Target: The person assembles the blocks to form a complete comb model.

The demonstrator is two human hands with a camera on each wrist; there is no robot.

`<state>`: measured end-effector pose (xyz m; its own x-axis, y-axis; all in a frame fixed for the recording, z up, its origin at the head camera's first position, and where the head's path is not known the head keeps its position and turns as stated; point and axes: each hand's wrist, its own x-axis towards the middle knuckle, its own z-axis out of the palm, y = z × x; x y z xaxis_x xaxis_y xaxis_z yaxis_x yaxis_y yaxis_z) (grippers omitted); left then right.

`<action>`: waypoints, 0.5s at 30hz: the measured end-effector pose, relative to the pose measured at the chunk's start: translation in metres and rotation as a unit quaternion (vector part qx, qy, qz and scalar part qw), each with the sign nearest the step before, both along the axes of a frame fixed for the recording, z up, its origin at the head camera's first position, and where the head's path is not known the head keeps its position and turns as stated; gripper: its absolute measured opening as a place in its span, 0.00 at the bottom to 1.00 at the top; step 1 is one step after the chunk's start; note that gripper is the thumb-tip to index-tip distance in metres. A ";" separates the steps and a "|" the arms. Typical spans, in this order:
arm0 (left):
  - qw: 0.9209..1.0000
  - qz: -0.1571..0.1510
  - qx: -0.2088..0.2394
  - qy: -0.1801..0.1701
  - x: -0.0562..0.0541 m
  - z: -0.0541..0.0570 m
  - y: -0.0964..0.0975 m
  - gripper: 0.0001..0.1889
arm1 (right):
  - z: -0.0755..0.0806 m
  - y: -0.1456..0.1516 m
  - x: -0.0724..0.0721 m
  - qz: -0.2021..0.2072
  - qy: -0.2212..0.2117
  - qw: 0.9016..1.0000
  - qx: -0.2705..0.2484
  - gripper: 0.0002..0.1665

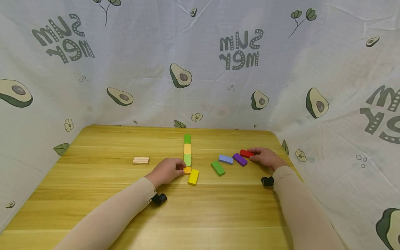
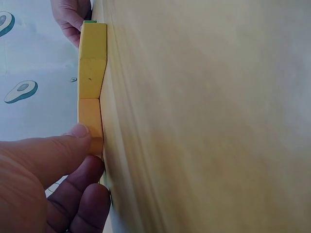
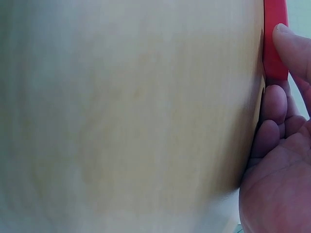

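My left grip point(image 1: 166, 171) is pinching, likely aligning, the orange block point(image 1: 187, 170); my right grip point(image 1: 265, 157), clasping the red block point(image 1: 246, 153), is probably lifting next.

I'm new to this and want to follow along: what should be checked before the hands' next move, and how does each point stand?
1. Right hand grips red block: ok.
2. Left hand in contact with orange block: ok.
3. Four-block row looks straight: ok.
4. Yellow block lined up with the row: not ok, it lies slanted beside the near end.
5. Red block clear of purple block: cannot tell, they look very close.
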<state>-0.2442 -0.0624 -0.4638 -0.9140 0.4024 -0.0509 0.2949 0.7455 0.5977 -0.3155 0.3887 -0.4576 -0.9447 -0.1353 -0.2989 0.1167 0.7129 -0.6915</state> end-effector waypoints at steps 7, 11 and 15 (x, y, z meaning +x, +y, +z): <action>1.000 0.001 -0.001 0.002 0.000 0.000 0.001 0.08 | 0.001 0.000 0.000 -0.002 -0.003 1.000 0.003 0.33; 1.000 0.000 -0.003 0.005 -0.001 -0.001 0.000 0.08 | 0.000 0.000 -0.001 -0.002 -0.003 1.000 0.006 0.33; 1.000 0.000 -0.001 0.007 -0.001 -0.002 0.000 0.08 | 0.001 0.000 -0.001 -0.002 -0.001 1.000 0.010 0.33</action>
